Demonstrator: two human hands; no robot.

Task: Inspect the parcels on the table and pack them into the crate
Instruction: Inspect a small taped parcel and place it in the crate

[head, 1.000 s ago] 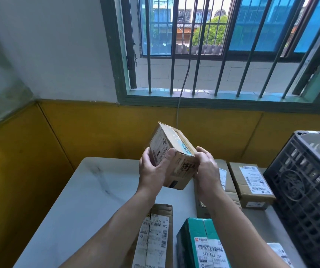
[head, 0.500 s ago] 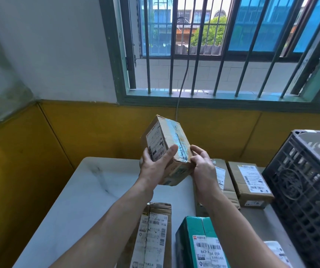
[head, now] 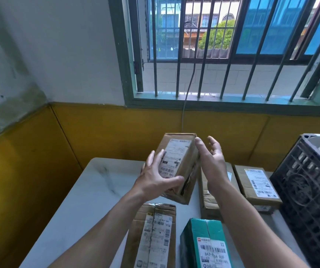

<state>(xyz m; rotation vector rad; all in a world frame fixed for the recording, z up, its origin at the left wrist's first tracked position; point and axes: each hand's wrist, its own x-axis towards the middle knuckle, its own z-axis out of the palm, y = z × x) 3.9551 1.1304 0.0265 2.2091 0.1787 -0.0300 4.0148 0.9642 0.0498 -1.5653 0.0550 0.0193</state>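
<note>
A rectangular cardboard box (head: 189, 165) is held at frame centre.
It is gripped by the left hand (head: 156, 181), thumb curled over its paper label (head: 174, 155); the right hand (head: 212, 161) is spread loosely alongside.

The left hand (head: 155, 180) grips a parcel (head: 176, 157), right hand (head: 211, 161) spread beside.

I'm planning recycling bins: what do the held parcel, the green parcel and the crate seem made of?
Held parcel: brown cardboard, matte, with creased edges and a paper label. Green parcel: probably cardboard under slightly glossy green print or wrap; hard to tell. Crate: dark moulded plastic, judging by its lattice wall.
</note>
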